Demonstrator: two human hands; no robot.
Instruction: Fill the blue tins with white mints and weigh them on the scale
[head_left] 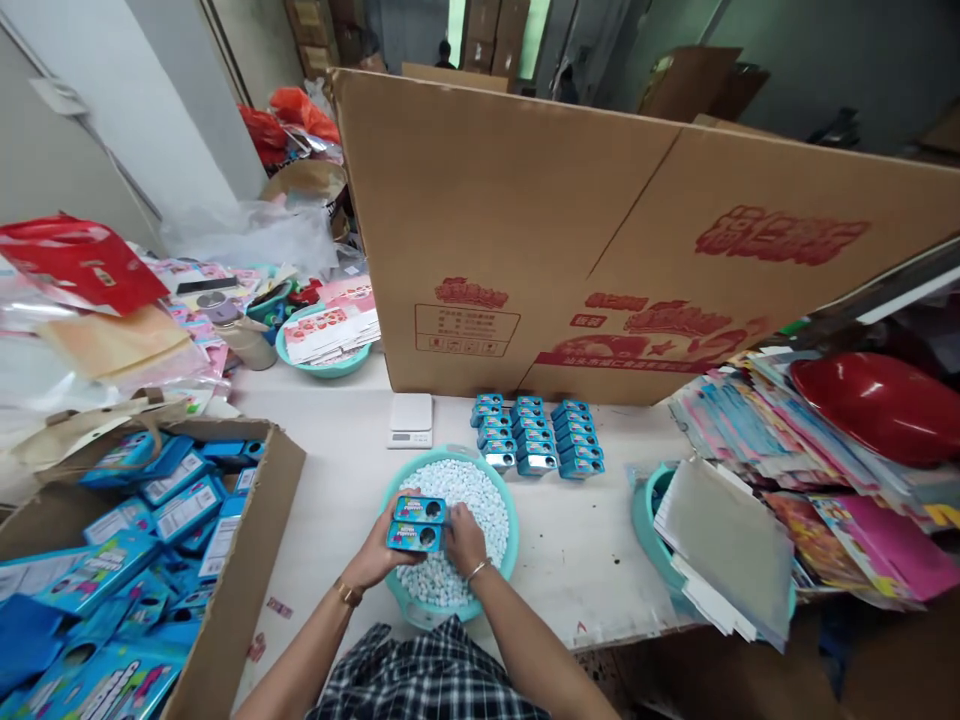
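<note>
Boxes in hand: two small blue printed cardboard boxes (416, 538), one behind the other, held above the near-middle of the basin; each shows a dark round spot toward its right end, apparently an opening.
Left hand: the person's left hand (377, 553) grips both boxes at their left end, fingers closed around them.
Right hand: the person's right hand (466, 540) is at the boxes' right end, fingers bent inward; whether they pinch anything cannot be told.
Basin: round turquoise plastic basin (512, 545), on the white worktable (555, 570) directly before the person, filled with small white round pellets (476, 490).
Stage: judged to be handling of the pair at the basin, the left hand steadying, the right working beside the dark spots.
Demand of next move: in judgement, a firm left grip keeping both boxes together and level, with right fingers clear of the spots.
Boxes in rows: three rows of small blue boxes (534, 437), standing far and right of the basin.
Scale: flat white digital scale (411, 412), just beyond the basin.
Stock: open brown cardboard box (251, 570), left, holding loose blue cartons (187, 507).
</note>
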